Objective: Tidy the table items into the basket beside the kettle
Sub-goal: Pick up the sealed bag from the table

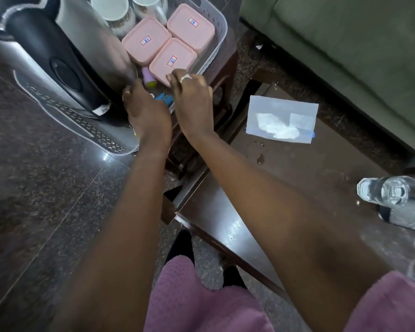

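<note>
Glass (pixel 391 191) and packet (pixel 282 118) lie on the table (pixel 297 188), not yet tidied. Beyond, left hand (pixel 146 111) and right hand (pixel 193 101) reach into the basket (pixel 219 32); grips unclear. Three boxes (pixel 173 59) sit inside.

- Both hands, left hand (pixel 146 109) and right hand (pixel 194 101), reach into the basket (pixel 219 32) beside the kettle (pixel 55 61).
- Three pink lidded boxes (pixel 169 41) sit inside it.
- A clear packet (pixel 282 119) lies on the table (pixel 309 178).
</note>
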